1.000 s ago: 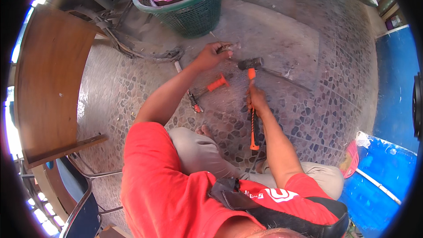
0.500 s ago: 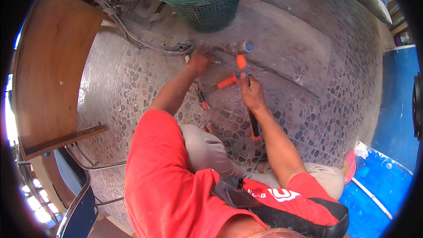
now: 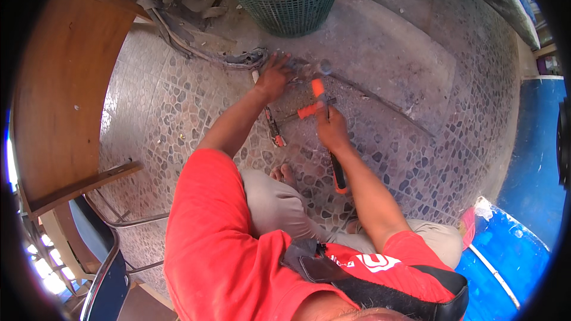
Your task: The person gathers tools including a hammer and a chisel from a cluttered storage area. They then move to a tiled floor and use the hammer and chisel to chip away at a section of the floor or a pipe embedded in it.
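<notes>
My right hand [image 3: 333,129] is closed round the black and orange handle of a hammer [image 3: 338,172]. Its head, slightly blurred, is low over the floor beside my left hand [image 3: 275,78]. The fingers of that hand are bent round something small by the hammer head; what it is stays hidden. Between my hands lies a tool with an orange grip [image 3: 308,111] and a thin dark shaft. Below my left wrist, a slim red and black tool [image 3: 275,131] rests on the floor. A dark cable bundle [image 3: 244,59] ends close to my left fingers.
A green plastic basket [image 3: 285,9] holding a pink bag stands ahead. A long thin dark bar [image 3: 380,102] lies across the pebble-patterned floor [image 3: 410,160]. A wooden panel [image 3: 77,95] and a metal-framed chair [image 3: 110,249] are at left; a blue surface [image 3: 505,255] is at right.
The hammer has come down and a little left, its head nearer to my left hand. My left hand has shifted slightly right. The view has tilted a little.
</notes>
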Action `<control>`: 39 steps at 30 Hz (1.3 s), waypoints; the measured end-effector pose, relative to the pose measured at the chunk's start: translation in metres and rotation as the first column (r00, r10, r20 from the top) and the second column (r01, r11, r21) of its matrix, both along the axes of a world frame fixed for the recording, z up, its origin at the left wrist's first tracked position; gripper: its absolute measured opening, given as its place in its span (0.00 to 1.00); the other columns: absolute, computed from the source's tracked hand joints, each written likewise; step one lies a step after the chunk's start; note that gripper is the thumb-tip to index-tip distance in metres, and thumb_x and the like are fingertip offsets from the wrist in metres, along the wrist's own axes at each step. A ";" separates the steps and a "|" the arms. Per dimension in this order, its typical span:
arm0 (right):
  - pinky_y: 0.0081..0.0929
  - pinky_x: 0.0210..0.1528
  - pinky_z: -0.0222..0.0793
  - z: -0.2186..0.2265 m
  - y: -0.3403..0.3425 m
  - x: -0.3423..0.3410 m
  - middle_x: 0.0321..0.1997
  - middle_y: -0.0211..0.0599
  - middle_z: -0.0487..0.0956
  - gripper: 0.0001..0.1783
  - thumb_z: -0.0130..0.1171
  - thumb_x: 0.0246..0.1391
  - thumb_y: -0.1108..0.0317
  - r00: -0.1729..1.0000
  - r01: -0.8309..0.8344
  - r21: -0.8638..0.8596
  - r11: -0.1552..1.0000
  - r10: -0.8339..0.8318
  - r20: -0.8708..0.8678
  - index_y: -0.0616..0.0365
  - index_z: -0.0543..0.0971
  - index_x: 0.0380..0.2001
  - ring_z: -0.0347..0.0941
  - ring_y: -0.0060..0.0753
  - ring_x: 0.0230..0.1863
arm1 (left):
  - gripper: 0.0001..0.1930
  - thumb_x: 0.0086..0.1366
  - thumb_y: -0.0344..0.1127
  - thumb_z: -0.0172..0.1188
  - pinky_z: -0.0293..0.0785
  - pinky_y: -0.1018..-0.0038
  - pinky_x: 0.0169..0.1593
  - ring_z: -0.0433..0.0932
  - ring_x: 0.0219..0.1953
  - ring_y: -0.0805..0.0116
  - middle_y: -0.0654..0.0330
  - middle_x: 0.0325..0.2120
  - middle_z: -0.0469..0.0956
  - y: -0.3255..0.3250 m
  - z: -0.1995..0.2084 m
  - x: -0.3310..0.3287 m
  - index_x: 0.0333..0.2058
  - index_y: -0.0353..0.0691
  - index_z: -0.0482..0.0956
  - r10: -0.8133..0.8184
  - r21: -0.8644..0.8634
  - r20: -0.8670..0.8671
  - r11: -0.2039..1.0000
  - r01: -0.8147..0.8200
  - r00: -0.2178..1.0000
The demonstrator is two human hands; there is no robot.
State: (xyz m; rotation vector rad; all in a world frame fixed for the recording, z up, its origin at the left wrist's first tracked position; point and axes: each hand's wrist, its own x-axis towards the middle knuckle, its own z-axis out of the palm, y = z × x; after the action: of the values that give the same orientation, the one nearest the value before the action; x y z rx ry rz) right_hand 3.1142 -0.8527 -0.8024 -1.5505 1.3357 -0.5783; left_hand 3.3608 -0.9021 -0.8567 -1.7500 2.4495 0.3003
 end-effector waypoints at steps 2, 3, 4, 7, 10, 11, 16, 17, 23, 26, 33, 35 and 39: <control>0.45 0.37 0.70 0.011 -0.004 0.001 0.30 0.60 0.79 0.30 0.44 0.69 0.44 0.996 0.049 0.022 0.999 -0.051 0.073 0.64 0.76 0.35 0.77 0.66 0.39 | 0.24 0.62 0.50 0.61 0.34 0.49 0.75 0.50 0.73 0.58 0.64 0.56 0.77 0.001 -0.005 0.002 0.54 0.45 0.79 -0.004 -0.047 -0.017 0.999 0.003 1.000; 0.44 0.37 0.70 0.019 -0.006 0.001 0.30 0.60 0.79 0.30 0.44 0.69 0.44 0.990 0.074 0.038 0.997 -0.078 0.118 0.65 0.76 0.35 0.77 0.66 0.39 | 0.24 0.62 0.49 0.62 0.34 0.48 0.75 0.51 0.73 0.58 0.64 0.55 0.77 0.002 -0.007 0.003 0.54 0.45 0.79 -0.002 -0.059 -0.041 0.998 0.000 0.999; 0.43 0.37 0.70 0.026 -0.008 0.001 0.31 0.60 0.79 0.30 0.45 0.69 0.44 0.981 0.098 0.055 0.994 -0.106 0.163 0.65 0.76 0.35 0.77 0.66 0.39 | 0.24 0.61 0.49 0.62 0.34 0.48 0.75 0.51 0.73 0.58 0.64 0.55 0.77 0.002 -0.009 0.005 0.53 0.45 0.80 0.000 -0.071 -0.064 0.998 -0.005 0.998; 0.43 0.37 0.69 0.043 -0.012 -0.002 0.31 0.60 0.79 0.29 0.46 0.69 0.45 0.962 0.161 0.004 0.987 -0.158 0.222 0.65 0.76 0.36 0.77 0.67 0.38 | 0.24 0.61 0.48 0.63 0.35 0.47 0.75 0.52 0.73 0.57 0.63 0.54 0.78 0.001 -0.010 0.005 0.53 0.45 0.80 0.004 -0.069 -0.100 0.998 -0.011 0.995; 0.43 0.37 0.70 0.007 -0.004 -0.001 0.30 0.59 0.79 0.29 0.46 0.69 0.45 0.976 0.138 -0.118 0.983 -0.115 0.185 0.65 0.76 0.37 0.77 0.67 0.38 | 0.23 0.61 0.47 0.63 0.35 0.46 0.75 0.52 0.73 0.57 0.62 0.54 0.78 -0.006 -0.009 0.000 0.53 0.45 0.80 0.010 -0.066 -0.074 0.998 -0.015 0.997; 0.43 0.36 0.69 0.002 -0.003 -0.002 0.29 0.54 0.79 0.30 0.45 0.69 0.44 0.995 0.073 -0.065 0.995 -0.068 0.067 0.64 0.77 0.36 0.77 0.57 0.36 | 0.23 0.61 0.47 0.63 0.36 0.46 0.75 0.52 0.73 0.57 0.61 0.54 0.78 -0.004 -0.010 -0.002 0.53 0.45 0.80 0.021 -0.062 -0.060 0.998 -0.024 0.998; 0.45 0.40 0.71 0.008 -0.003 -0.008 0.31 0.59 0.80 0.28 0.45 0.69 0.45 0.989 -0.035 0.120 0.992 0.052 -0.139 0.64 0.76 0.40 0.76 0.68 0.39 | 0.22 0.59 0.46 0.66 0.38 0.45 0.74 0.53 0.72 0.55 0.60 0.52 0.79 0.002 -0.015 -0.001 0.49 0.43 0.82 0.037 -0.111 -0.124 0.992 -0.051 0.992; 0.46 0.40 0.71 0.015 -0.002 -0.008 0.32 0.60 0.80 0.28 0.45 0.69 0.45 0.997 0.009 0.094 0.996 -0.002 -0.071 0.64 0.77 0.40 0.76 0.68 0.40 | 0.22 0.59 0.46 0.66 0.38 0.45 0.74 0.53 0.72 0.55 0.60 0.52 0.79 0.001 -0.015 0.001 0.49 0.44 0.82 0.034 -0.125 -0.118 0.991 -0.049 0.992; 0.48 0.43 0.71 0.007 -0.005 -0.005 0.35 0.62 0.80 0.31 0.43 0.69 0.44 0.997 0.042 0.021 0.999 -0.043 0.061 0.65 0.78 0.41 0.76 0.68 0.43 | 0.22 0.59 0.47 0.64 0.39 0.45 0.74 0.53 0.72 0.56 0.60 0.52 0.79 -0.005 -0.016 -0.002 0.51 0.46 0.81 0.021 -0.111 -0.116 0.993 -0.034 0.993; 0.47 0.43 0.71 -0.003 -0.016 -0.008 0.35 0.61 0.80 0.31 0.42 0.69 0.43 0.988 -0.082 0.149 0.985 0.099 -0.115 0.65 0.78 0.41 0.76 0.68 0.44 | 0.21 0.58 0.44 0.67 0.39 0.46 0.74 0.54 0.72 0.55 0.60 0.51 0.80 -0.001 -0.012 -0.004 0.49 0.44 0.82 0.054 -0.093 -0.098 0.994 -0.063 0.994; 0.48 0.45 0.70 0.006 -0.003 -0.004 0.36 0.62 0.80 0.31 0.43 0.69 0.44 0.994 0.093 0.034 0.995 -0.095 0.053 0.65 0.79 0.38 0.75 0.69 0.45 | 0.23 0.61 0.48 0.63 0.38 0.46 0.74 0.53 0.72 0.56 0.58 0.53 0.78 -0.006 -0.013 -0.003 0.52 0.45 0.80 0.034 -0.099 -0.075 0.994 -0.042 0.997; 0.47 0.44 0.70 0.003 -0.007 -0.004 0.35 0.62 0.79 0.32 0.43 0.69 0.43 1.000 0.028 0.068 0.997 -0.028 0.006 0.65 0.79 0.37 0.75 0.68 0.44 | 0.23 0.61 0.49 0.63 0.37 0.47 0.74 0.54 0.72 0.55 0.58 0.54 0.77 -0.002 -0.010 -0.004 0.52 0.44 0.80 0.029 -0.109 -0.048 0.993 -0.034 0.998; 0.45 0.42 0.70 -0.004 -0.011 -0.011 0.31 0.59 0.79 0.34 0.42 0.68 0.41 1.000 0.017 0.253 0.967 -0.012 -0.023 0.67 0.78 0.35 0.76 0.62 0.39 | 0.23 0.61 0.47 0.63 0.42 0.48 0.73 0.57 0.70 0.53 0.56 0.53 0.78 -0.002 -0.004 -0.005 0.52 0.43 0.81 0.075 -0.067 -0.042 0.995 -0.078 0.996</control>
State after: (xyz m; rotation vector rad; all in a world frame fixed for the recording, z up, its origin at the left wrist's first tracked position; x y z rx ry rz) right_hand 3.1030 -0.8640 -0.8063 -1.3419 1.3802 -0.3837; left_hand 3.3560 -0.9039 -0.8605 -1.8866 2.4510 0.2636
